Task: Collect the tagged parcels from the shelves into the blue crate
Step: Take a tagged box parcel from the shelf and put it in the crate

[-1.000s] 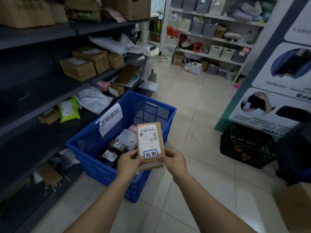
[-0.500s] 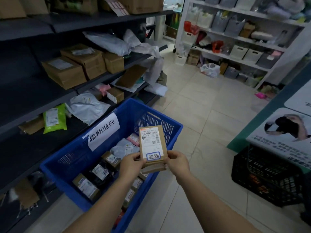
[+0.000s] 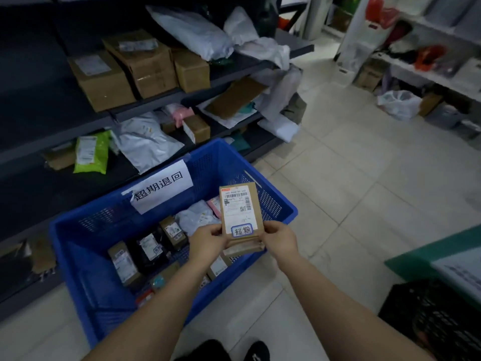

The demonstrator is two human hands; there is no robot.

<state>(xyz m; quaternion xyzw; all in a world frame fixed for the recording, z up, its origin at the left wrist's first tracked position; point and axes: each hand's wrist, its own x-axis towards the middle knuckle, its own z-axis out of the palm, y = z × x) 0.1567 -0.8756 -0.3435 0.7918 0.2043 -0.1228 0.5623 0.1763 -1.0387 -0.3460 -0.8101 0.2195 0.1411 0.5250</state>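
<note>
The tagged box (image 3: 240, 212) stands upright over the crate (image 3: 78, 256), at its 3 o'clock edge. The left hand (image 3: 208, 241) and right hand (image 3: 279, 239) pinch its lower corners, and it is not yet dropped in. Several parcels (image 3: 124, 263) already lie inside. Others wait on the shelves (image 3: 33, 105) at 11 o'clock, their tags unreadable.

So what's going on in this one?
A person holds a tagged cardboard parcel, with at least one more flat parcel under it, in both hands: left hand and right hand grip its lower end. It is held above the blue crate, which stands on the floor beside the dark shelves and already contains several parcels. Cardboard boxes and mailer bags lie on the shelves.
</note>
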